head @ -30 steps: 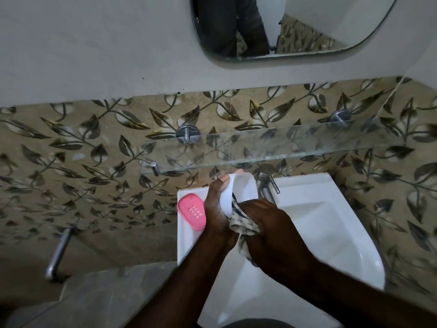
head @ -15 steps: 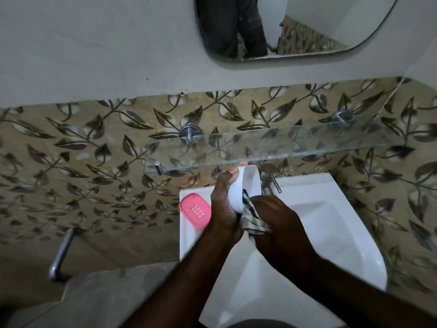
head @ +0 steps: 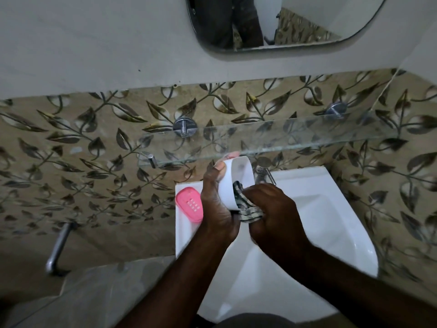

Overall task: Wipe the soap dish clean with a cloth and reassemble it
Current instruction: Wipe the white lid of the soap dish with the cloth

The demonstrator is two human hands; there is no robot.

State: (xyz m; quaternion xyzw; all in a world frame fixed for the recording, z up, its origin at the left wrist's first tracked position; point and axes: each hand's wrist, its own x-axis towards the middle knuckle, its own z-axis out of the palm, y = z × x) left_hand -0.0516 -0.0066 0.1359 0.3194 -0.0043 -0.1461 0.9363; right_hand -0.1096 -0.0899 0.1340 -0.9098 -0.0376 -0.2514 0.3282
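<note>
White dish base (head: 226,185) on edge, patterned cloth (head: 248,210) inside it; pink slotted insert (head: 189,204) flat on sink rim (head: 184,235).

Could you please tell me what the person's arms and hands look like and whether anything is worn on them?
Both hands are bare: the left hand and the right hand wear no gloves, and no ring, watch or bracelet shows. The forearms are bare too, with no sleeve in view down to the frame's edge.

1. A bathroom: a white ceramic washbasin (head: 343,233) stands against the wall, with a chrome tap (head: 264,170) at its back edge.
2. Above it hang a clear glass shelf (head: 295,136) and a rounded wall mirror (head: 307,20).
3. Beige leaf-patterned tiles (head: 94,150) cover the wall.
</note>
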